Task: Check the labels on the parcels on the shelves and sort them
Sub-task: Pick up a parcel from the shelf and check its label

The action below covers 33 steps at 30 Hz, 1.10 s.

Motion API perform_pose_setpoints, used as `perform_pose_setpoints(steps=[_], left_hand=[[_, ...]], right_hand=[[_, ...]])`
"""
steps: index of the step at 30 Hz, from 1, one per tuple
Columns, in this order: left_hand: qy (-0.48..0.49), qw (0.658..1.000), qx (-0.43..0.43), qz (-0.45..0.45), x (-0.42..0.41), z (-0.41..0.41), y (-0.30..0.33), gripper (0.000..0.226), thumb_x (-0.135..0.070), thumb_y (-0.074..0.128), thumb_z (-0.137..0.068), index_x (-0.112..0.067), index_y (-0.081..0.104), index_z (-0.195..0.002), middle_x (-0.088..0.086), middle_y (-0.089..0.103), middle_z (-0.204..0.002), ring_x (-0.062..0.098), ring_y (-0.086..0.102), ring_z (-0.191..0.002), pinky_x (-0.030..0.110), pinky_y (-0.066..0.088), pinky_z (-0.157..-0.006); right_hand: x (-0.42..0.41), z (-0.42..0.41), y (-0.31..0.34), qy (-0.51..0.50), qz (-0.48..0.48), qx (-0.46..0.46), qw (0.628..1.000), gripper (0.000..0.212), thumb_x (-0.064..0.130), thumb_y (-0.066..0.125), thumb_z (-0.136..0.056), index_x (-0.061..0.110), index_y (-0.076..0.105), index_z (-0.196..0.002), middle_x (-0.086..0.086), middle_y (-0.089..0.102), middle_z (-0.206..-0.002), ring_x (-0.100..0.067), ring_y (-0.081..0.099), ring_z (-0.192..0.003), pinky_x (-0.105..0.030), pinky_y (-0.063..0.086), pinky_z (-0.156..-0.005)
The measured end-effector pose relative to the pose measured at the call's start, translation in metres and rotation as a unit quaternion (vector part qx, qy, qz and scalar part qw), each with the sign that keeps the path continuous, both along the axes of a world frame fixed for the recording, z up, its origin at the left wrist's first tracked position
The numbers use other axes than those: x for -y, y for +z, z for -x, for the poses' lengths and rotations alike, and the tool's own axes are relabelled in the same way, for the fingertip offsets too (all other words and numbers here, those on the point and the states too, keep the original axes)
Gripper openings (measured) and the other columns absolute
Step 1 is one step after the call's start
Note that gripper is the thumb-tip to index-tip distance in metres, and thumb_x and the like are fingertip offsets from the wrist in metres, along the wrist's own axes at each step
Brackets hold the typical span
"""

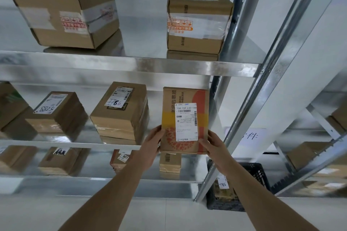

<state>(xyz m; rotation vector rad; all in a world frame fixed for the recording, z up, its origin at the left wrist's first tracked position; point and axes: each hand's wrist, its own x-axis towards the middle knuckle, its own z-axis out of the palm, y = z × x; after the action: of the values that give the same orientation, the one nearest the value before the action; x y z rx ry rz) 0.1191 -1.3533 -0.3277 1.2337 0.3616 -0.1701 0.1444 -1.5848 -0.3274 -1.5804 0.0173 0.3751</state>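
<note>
Here both hands hold one brown cardboard parcel [185,120] up in front of the middle shelf [78,144] of a metal rack, near the rack's right upright post [225,73]. The left hand [152,142] grips the parcel's lower left edge, fingers wrapped behind it and thumb at the front; the right hand [214,145] grips the lower right corner in the same way. The parcel stands upright, its broad face turned to the camera, and a white shipping label [186,122] with a barcode and the printed code 15H-159-L02-140 sits on that face over a band of yellow tape. To its left on the middle shelf rests a box with 7786 handwritten on its label [120,112], and further left a flatter box marked 5788 [56,112]. On the top shelf [131,65] two taped boxes stand well apart, a larger one on the left [65,15] and a smaller one on the right [199,22]. The bottom shelf carries several more small parcels, one with 8077 on its sticker [122,159]. On the floor beside the rack's post is a black plastic crate [259,174] with a parcel inside tagged 7786 [223,185].
</note>
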Motion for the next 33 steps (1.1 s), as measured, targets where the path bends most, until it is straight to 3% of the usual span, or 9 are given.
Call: perform_pose_setpoints(steps=[4, 8, 13, 15, 17, 19, 23, 27, 33], left_hand=[[-0.024, 0.999, 0.024, -0.018, 0.001, -0.001, -0.005, 0.028, -0.026, 0.064, -0.099, -0.027, 0.059, -0.127, -0.008, 0.075, -0.109, 0.013, 0.069, -0.105, 0.028, 0.059, -0.076], [-0.038, 0.998, 0.026, -0.036, 0.000, -0.005, -0.003, 0.093, -0.053, 0.095, -0.056, -0.029, 0.053, -0.135, -0.002, 0.071, -0.126, 0.023, 0.066, -0.119, 0.048, 0.052, -0.103], [0.001, 0.999, 0.021, -0.039, 0.001, -0.011, -0.005, 0.076, -0.040, 0.093, -0.056, -0.027, 0.054, -0.121, 0.000, 0.071, -0.119, 0.021, 0.068, -0.109, 0.036, 0.056, -0.084], [-0.004, 0.999, 0.017, -0.040, 0.000, -0.013, -0.006, 0.090, -0.045, 0.101, -0.047, -0.025, 0.056, -0.122, 0.001, 0.073, -0.118, 0.022, 0.070, -0.108, 0.039, 0.058, -0.086], [-0.024, 0.998, 0.020, -0.048, -0.001, -0.013, -0.007, 0.101, -0.051, 0.101, -0.037, -0.023, 0.057, -0.124, 0.001, 0.074, -0.119, 0.022, 0.072, -0.108, 0.044, 0.058, -0.093], [-0.041, 0.997, 0.021, -0.061, -0.001, -0.014, -0.009, 0.112, -0.060, 0.099, -0.032, -0.025, 0.054, -0.128, -0.001, 0.072, -0.123, 0.021, 0.070, -0.112, 0.047, 0.057, -0.098], [-0.063, 0.994, 0.048, -0.070, -0.004, -0.019, 0.000, 0.090, -0.059, 0.095, -0.052, -0.034, 0.054, -0.129, -0.001, 0.071, -0.124, 0.022, 0.071, -0.112, 0.046, 0.059, -0.094], [-0.091, 0.990, 0.063, -0.091, -0.011, -0.025, 0.007, 0.060, -0.035, 0.075, -0.088, -0.036, 0.049, -0.142, 0.002, 0.067, -0.129, 0.026, 0.068, -0.116, 0.048, 0.060, -0.092], [-0.133, 0.985, 0.048, -0.101, -0.015, -0.028, 0.010, 0.047, -0.012, 0.051, -0.106, -0.033, 0.050, -0.148, -0.002, 0.065, -0.135, 0.027, 0.063, -0.124, 0.049, 0.053, -0.102]], right_hand=[[-0.002, 0.001, 0.003, -0.013, -0.006, -0.004, 1.000, 0.041, 0.012, 0.059, -0.101, 0.022, 0.052, -0.141, 0.004, 0.071, -0.127, -0.019, 0.069, -0.114, -0.047, 0.055, -0.101], [-0.009, 0.007, 0.011, -0.057, -0.015, -0.015, 0.998, 0.026, 0.034, 0.052, -0.104, 0.027, 0.054, -0.129, 0.011, 0.066, -0.120, -0.004, 0.063, -0.109, -0.023, 0.050, -0.079], [-0.008, 0.003, 0.016, -0.068, 0.024, -0.002, 0.997, 0.020, 0.031, 0.042, -0.109, 0.025, 0.053, -0.124, 0.005, 0.064, -0.109, -0.015, 0.062, -0.101, -0.014, 0.049, -0.069], [-0.004, 0.002, 0.017, -0.051, 0.027, -0.012, 0.998, 0.044, 0.036, 0.051, -0.104, 0.030, 0.036, -0.145, -0.002, 0.064, -0.124, -0.020, 0.062, -0.110, -0.013, 0.053, -0.070], [0.001, 0.000, 0.016, -0.027, 0.027, -0.051, 0.998, 0.089, 0.046, 0.062, -0.093, 0.033, 0.004, -0.160, -0.005, 0.050, -0.147, -0.026, 0.052, -0.131, -0.034, 0.050, -0.099], [0.004, -0.001, 0.018, -0.003, 0.009, -0.075, 0.997, 0.112, 0.053, 0.071, -0.079, 0.028, -0.001, -0.161, -0.001, 0.043, -0.153, -0.028, 0.048, -0.137, -0.044, 0.045, -0.106], [0.009, -0.003, 0.022, 0.004, 0.015, -0.042, 0.999, 0.094, 0.051, 0.080, -0.068, 0.019, 0.039, -0.146, 0.002, 0.059, -0.133, -0.019, 0.064, -0.115, -0.025, 0.061, -0.076], [0.010, -0.004, 0.019, -0.039, -0.010, -0.039, 0.998, 0.094, 0.044, 0.088, -0.060, 0.019, 0.041, -0.138, -0.006, 0.061, -0.131, -0.027, 0.068, -0.111, -0.042, 0.061, -0.090], [0.006, -0.002, 0.022, -0.061, -0.016, -0.010, 0.998, 0.050, 0.024, 0.081, -0.084, 0.016, 0.051, -0.122, -0.006, 0.069, -0.122, -0.022, 0.072, -0.102, -0.036, 0.062, -0.080]])
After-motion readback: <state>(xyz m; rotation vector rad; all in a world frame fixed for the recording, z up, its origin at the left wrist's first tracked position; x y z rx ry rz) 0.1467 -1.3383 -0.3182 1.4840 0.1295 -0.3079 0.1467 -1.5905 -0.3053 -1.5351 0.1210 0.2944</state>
